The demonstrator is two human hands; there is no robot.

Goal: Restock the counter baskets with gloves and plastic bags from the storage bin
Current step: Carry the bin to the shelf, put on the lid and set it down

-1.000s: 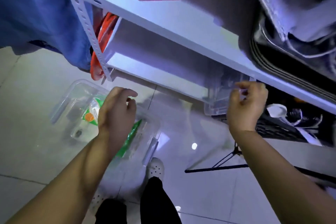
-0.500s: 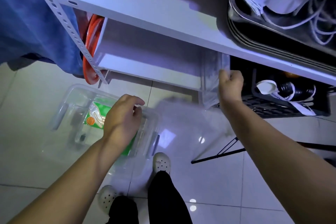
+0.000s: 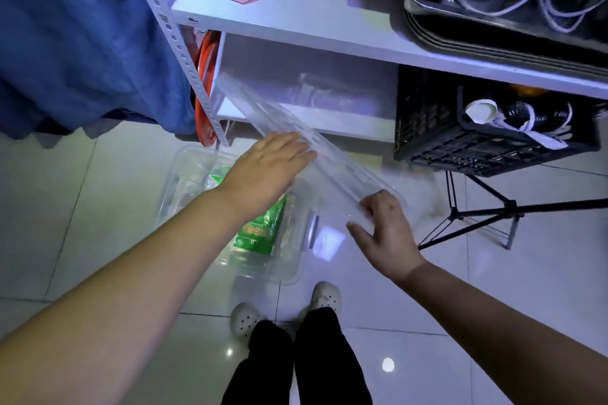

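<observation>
storage bin: the clear plastic storage bin (image 3: pixel 179 174) stands open on the pale tiled floor (image 3: pixel 65 223), just in front of the person's white shoes (image 3: pixel 324 296).
lid: the long clear plastic lid (image 3: pixel 332 163) is in the air over the right part of the bin, tilted; its far end points up toward the rack behind the bin and its near end is lower.
left hand: the left hand (image 3: pixel 266 168) is above the bin and lies flat on the upper face of the lid, with fingers straight and close together.
right hand: the right hand (image 3: pixel 385 233) is just right of the bin, at the near end of the lid; its fingers curl on the lid's edge and the thumb is spread to the side.
green packet: a green printed plastic packet (image 3: pixel 260 230) lies inside the bin, partly under the left wrist; what it contains i cannot tell.
rack: a white metal shelf rack (image 3: pixel 296 23) stands behind the bin.
crate: a black plastic lattice crate (image 3: pixel 460 145) is behind the bin, to the right.
cloth: a blue hanging cloth (image 3: pixel 82 43) is behind the bin, to the left.
</observation>
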